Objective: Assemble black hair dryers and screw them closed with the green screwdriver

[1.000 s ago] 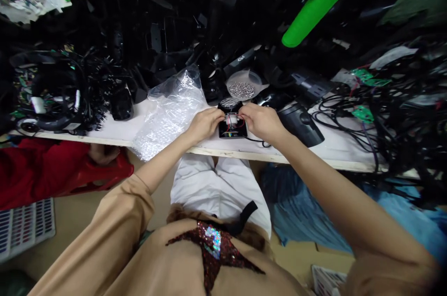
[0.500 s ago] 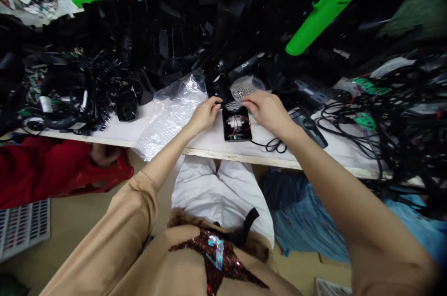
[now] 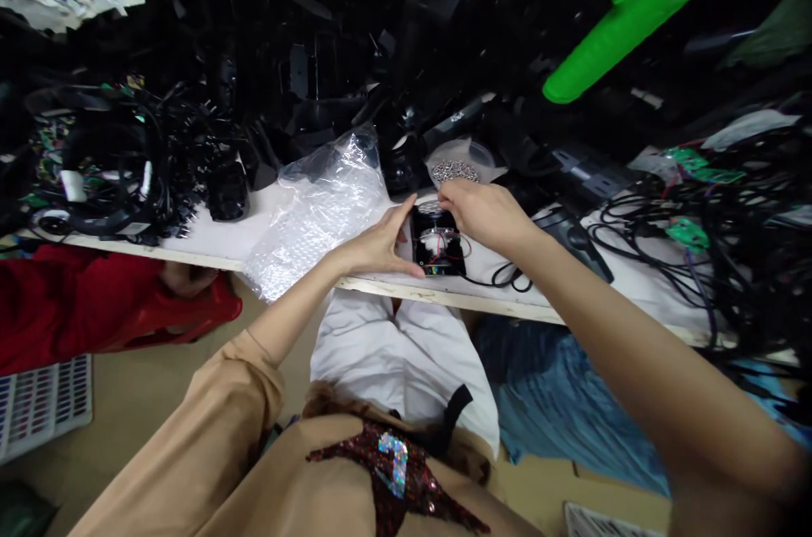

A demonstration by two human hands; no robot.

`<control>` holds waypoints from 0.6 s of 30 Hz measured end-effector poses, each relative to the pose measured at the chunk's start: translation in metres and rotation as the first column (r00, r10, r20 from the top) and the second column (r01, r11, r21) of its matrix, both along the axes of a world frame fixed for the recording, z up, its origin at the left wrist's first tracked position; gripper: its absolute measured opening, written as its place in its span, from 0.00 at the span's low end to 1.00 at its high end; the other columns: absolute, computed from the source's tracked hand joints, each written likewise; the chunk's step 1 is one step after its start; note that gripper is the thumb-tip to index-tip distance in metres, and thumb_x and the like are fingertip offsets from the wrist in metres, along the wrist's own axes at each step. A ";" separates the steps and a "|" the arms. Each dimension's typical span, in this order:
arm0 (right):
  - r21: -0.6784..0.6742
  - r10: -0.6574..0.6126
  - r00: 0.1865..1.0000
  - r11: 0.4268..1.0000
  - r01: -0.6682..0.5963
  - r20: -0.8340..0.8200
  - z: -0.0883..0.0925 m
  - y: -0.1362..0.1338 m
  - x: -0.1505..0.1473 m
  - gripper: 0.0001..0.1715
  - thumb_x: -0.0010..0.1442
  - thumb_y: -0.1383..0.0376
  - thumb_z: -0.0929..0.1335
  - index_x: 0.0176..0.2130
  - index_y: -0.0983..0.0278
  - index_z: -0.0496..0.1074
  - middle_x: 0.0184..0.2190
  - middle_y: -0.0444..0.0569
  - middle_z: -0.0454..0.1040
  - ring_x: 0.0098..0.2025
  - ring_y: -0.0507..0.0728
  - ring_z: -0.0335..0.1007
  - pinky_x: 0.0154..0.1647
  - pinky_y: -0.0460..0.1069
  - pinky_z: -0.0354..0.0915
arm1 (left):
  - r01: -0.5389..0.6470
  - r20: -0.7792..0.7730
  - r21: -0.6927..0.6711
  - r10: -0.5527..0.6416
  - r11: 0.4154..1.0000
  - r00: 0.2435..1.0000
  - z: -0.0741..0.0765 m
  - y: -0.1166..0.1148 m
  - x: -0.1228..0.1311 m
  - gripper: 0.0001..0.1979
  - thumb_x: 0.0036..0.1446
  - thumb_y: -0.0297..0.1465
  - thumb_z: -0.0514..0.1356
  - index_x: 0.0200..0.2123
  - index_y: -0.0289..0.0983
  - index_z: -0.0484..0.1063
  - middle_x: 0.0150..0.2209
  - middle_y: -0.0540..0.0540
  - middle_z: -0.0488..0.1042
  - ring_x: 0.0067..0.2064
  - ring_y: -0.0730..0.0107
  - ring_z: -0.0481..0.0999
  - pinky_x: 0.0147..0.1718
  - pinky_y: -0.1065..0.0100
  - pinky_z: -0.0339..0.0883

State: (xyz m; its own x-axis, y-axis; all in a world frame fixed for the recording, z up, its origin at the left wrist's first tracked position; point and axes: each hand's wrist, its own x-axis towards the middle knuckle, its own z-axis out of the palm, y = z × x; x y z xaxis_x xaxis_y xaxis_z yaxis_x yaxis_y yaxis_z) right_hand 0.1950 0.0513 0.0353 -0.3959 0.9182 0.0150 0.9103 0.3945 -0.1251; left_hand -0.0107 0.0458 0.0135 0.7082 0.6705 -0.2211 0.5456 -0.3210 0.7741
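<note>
A small black box [image 3: 439, 254], open on top with red wires and a pale round part inside, lies on the white desk [image 3: 209, 237] close to its near edge. At the box's 9 o'clock the left hand [image 3: 379, 246] rests against it in a wide grip, thumb and forefinger spread along its side. The right hand [image 3: 487, 214] comes in from 2 o'clock, fingertips bent onto the far rim (whether that grip pinches anything, I cannot tell). A thin black cable [image 3: 507, 276] loops at 4 o'clock. A clear dish of small metal parts [image 3: 455, 172] sits at 12 o'clock, a bubble-wrap bag [image 3: 317, 207] at 10 o'clock, and a pile of black plastic parts [image 3: 330, 55] beyond.
</note>
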 end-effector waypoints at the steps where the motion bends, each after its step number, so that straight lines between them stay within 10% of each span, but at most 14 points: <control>1: -0.002 0.000 1.000 1.000 0.000 0.019 0.001 -0.001 -0.001 0.10 0.61 0.68 0.59 0.39 0.65 0.68 0.35 0.50 0.73 0.31 0.55 0.67 0.25 0.48 0.47 | 0.039 0.031 0.009 -0.040 0.999 0.999 -0.001 -0.004 -0.002 0.62 0.38 0.49 0.67 0.63 0.43 0.25 0.65 0.36 0.38 0.61 0.49 0.54 0.55 0.53 0.57; 5: -0.045 0.047 0.997 0.998 -0.044 0.068 0.005 0.002 -0.004 0.11 0.61 0.69 0.58 0.39 0.64 0.68 0.35 0.49 0.72 0.33 0.54 0.68 0.25 0.47 0.47 | 0.106 0.086 0.089 -0.113 0.990 0.990 -0.008 -0.011 -0.003 0.66 0.36 0.52 0.66 0.62 0.43 0.18 0.66 0.41 0.22 0.66 0.50 0.28 0.62 0.51 0.39; 18: -0.090 0.132 0.990 0.988 -0.129 0.038 0.000 0.010 -0.006 0.11 0.59 0.74 0.59 0.35 0.66 0.69 0.32 0.49 0.72 0.31 0.53 0.67 0.28 0.47 0.52 | 0.020 0.153 0.140 -0.041 0.990 0.987 -0.038 -0.004 0.003 0.69 0.33 0.50 0.67 0.63 0.33 0.20 0.64 0.30 0.36 0.65 0.44 0.40 0.61 0.48 0.45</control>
State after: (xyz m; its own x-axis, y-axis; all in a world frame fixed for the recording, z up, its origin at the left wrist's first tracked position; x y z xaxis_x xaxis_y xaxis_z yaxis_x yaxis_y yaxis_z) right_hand 0.1890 0.0614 0.0354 -0.5109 0.8556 -0.0829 0.8571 0.4997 -0.1251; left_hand -0.0082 0.0416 -0.0243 0.7472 0.6645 -0.0141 0.4105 -0.4447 0.7961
